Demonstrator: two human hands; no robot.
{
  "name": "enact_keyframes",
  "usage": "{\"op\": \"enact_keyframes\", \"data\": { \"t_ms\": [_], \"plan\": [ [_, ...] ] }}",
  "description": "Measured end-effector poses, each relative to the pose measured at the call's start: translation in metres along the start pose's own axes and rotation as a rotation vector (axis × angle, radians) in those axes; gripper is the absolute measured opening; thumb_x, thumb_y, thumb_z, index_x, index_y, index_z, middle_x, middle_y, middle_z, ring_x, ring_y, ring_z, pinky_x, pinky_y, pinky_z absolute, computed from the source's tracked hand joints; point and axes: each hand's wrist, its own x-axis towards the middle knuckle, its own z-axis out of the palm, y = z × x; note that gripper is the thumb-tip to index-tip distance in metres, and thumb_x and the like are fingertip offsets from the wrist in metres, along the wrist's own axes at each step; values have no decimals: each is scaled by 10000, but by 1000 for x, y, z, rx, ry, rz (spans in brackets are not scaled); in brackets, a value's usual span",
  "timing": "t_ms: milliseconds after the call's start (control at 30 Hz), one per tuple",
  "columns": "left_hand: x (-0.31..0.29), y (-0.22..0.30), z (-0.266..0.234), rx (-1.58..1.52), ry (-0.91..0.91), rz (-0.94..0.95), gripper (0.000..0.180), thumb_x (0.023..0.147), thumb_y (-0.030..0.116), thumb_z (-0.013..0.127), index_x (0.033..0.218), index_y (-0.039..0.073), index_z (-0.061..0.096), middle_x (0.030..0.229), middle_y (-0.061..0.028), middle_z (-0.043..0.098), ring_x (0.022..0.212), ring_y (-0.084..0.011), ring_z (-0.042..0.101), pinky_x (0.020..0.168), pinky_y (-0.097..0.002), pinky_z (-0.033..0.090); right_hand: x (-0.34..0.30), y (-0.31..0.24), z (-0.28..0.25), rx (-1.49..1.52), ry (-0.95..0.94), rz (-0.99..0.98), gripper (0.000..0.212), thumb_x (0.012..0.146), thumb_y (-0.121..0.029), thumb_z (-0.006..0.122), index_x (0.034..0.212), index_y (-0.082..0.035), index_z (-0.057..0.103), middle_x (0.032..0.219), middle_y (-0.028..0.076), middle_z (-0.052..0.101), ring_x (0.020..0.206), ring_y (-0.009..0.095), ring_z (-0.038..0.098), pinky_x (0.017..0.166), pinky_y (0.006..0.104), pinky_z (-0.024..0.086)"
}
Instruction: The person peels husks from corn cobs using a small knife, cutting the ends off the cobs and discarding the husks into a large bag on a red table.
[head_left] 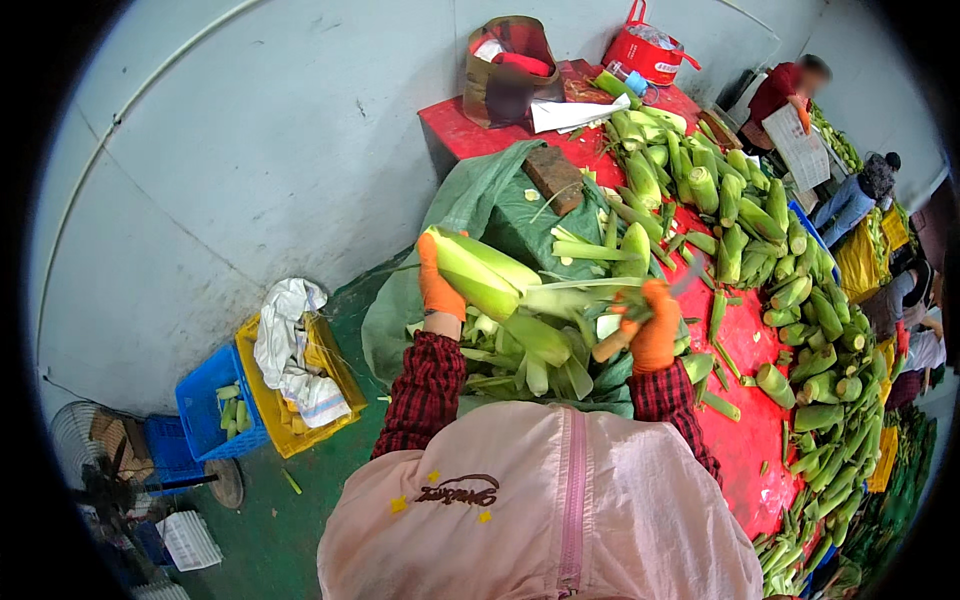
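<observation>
My left hand, in an orange glove, is closed around a pale green ear of corn in its husk. My right hand, gloved the same way, grips a knife by its wooden handle. The knife's blade is blurred, so its shape is hard to make out. A long strip of husk stretches from the ear toward my right hand. Below both hands, stripped husks lie heaped in a green sack. Another ear rests just beyond them.
Many husked ears cover the red table to the right. A brick sits on the sack's far edge. Bags stand at the back. Crates, yellow and blue, are on the floor at left. Several people work at right.
</observation>
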Motion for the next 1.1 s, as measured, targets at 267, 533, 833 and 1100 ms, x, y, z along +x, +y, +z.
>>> {"op": "enact_keyframes", "data": {
  "t_ms": [267, 533, 833, 1100],
  "plan": [
    [-58, -9, 41, 544, -424, -47, 558, 905, 396, 670, 1326, 51, 549, 1200, -40, 608, 1039, -137, 578, 926, -295, 457, 10, 5, 95, -773, -532, 107, 469, 779, -359, 762, 1058, 5, 663, 846, 64, 643, 598, 94, 573, 485, 261, 493],
    [-61, -7, 40, 561, -633, -189, 591, 896, 390, 686, 1341, 34, 527, 1193, -39, 611, 1053, -127, 571, 937, -285, 448, 20, 19, 79, -618, -518, 306, 198, 823, -170, 669, 885, 13, 626, 718, 56, 614, 469, 132, 553, 435, 270, 472],
    [-68, -36, 33, 855, -232, -25, 424, 907, 355, 676, 1156, 21, 600, 1058, -39, 628, 922, -121, 561, 812, -287, 447, 14, 22, 70, -265, -374, 475, 144, 814, -135, 692, 790, -36, 590, 629, 31, 550, 392, 156, 513, 390, 282, 430],
    [-70, -28, 23, 453, -328, -200, 485, 909, 315, 665, 1303, 54, 554, 1150, -58, 636, 1015, -159, 613, 886, -318, 500, 8, 16, 61, 58, -456, 646, 124, 824, -162, 652, 875, -69, 589, 695, 15, 573, 448, 125, 534, 374, 253, 424]
  ]
}}
